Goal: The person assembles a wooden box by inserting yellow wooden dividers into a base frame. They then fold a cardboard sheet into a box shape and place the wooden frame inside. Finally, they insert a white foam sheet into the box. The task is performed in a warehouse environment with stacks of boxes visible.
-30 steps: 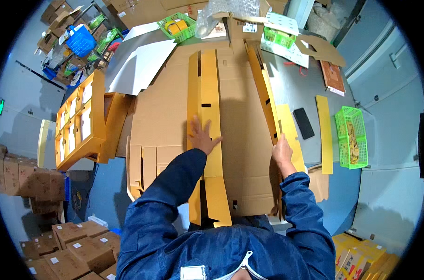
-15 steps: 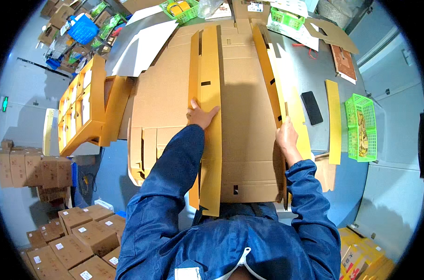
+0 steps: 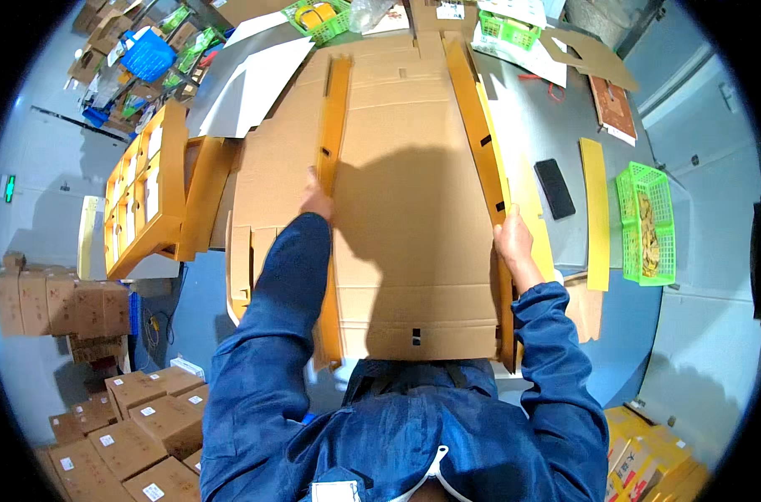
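A large flat brown cardboard sheet lies in front of me, my shadow across it. Along its left side runs a long, narrow yellow cardboard strip with a small dark slot, tilted up on edge. My left hand is closed on this strip's outer side, its fingers partly hidden. Along the right side stands another yellow cardboard strip, slotted and folded lengthwise. My right hand grips it near the middle, thumb pointing away from me. Both strips reach nearly to the sheet's near edge.
Right of the sheet lie a black phone, a flat yellow strip and a green basket. A yellow compartment box stands at left beside white sheets. Brown cartons are stacked at lower left.
The left strip has turned from lying flat to standing on edge and shifted left. My left hand has moved left and closed on it. My right hand has barely moved.
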`<action>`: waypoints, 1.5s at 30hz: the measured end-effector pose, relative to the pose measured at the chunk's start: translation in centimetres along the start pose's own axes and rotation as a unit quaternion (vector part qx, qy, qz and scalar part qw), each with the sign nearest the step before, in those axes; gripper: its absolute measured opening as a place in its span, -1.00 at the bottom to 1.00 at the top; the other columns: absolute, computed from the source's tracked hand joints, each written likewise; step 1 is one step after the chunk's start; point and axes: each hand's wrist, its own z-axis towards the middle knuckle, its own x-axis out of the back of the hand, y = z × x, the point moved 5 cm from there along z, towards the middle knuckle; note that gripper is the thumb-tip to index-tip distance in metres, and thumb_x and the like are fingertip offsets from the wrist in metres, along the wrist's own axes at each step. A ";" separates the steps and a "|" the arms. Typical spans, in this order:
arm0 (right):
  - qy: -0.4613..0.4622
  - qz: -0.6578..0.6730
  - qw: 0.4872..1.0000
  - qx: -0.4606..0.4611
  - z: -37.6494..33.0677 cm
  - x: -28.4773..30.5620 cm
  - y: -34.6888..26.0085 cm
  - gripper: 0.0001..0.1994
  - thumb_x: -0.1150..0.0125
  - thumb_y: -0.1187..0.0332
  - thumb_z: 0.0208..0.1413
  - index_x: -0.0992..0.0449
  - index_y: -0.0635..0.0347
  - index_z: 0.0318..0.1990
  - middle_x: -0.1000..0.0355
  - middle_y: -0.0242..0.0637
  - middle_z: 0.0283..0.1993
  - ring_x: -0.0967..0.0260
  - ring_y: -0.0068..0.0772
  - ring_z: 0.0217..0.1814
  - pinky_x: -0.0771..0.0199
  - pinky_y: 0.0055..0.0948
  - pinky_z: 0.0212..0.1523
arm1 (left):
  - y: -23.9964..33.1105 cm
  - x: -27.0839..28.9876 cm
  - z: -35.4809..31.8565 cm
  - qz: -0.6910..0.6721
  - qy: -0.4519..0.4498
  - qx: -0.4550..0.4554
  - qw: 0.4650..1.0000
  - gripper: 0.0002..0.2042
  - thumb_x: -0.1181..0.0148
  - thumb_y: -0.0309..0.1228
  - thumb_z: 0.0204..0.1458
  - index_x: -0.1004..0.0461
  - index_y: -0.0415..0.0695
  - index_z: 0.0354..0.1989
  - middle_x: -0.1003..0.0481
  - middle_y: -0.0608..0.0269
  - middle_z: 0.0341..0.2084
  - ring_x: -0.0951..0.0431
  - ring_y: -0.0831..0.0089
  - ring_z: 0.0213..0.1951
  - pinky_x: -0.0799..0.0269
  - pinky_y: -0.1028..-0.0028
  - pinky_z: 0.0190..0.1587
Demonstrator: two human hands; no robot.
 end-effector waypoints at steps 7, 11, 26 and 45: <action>0.102 -0.032 0.992 0.073 -1.1 0.0 -2.2 -0.44 -0.02 0.61 -0.06 -0.11 0.30 0.18 -0.12 0.20 0.15 -0.29 0.18 0.03 -0.41 -0.03 -0.11 | 3.7 0.3 -2.7 0.067 0.042 -0.081 0.994 -0.38 0.04 -0.63 -0.05 -0.04 -0.04 0.26 0.03 -0.20 0.25 -0.37 -0.12 0.00 -0.46 0.23 -0.07; 0.071 -0.010 0.975 0.211 -4.0 3.4 -4.2 -0.43 -0.08 0.59 -0.06 -0.18 0.16 0.19 0.05 0.10 0.29 -0.17 0.10 0.20 -0.42 -0.14 0.00 | 3.6 1.4 -8.8 -0.040 0.002 -0.242 0.970 -0.64 -0.09 -0.57 -0.10 -0.45 -0.12 -0.05 0.13 -0.05 0.31 -0.05 -0.19 0.21 -0.17 0.16 0.21; -0.219 -0.230 0.706 0.633 -14.7 4.1 -0.6 -0.63 0.02 0.32 -0.02 -0.40 0.07 0.00 -0.22 -0.27 0.20 0.01 -0.35 0.36 0.28 -0.24 0.42 | 1.2 2.9 -22.1 0.319 -0.251 -0.653 0.639 -0.60 -0.03 -0.42 -0.02 -0.27 -0.01 0.07 -0.19 0.23 0.19 -0.14 0.30 0.24 -0.02 0.22 0.27; -0.140 -0.052 0.920 0.363 -9.1 -1.4 -7.3 -0.84 -0.03 0.28 0.10 -0.38 0.16 -0.28 -0.41 -0.16 -0.37 -0.42 -0.13 -0.25 -0.44 -0.21 -0.31 | 6.6 -0.2 -18.9 0.034 -0.194 -0.427 0.883 -0.82 -0.18 -0.29 -0.04 -0.41 -0.12 -0.38 -0.46 0.10 -0.45 -0.51 0.15 -0.35 -0.44 0.25 -0.33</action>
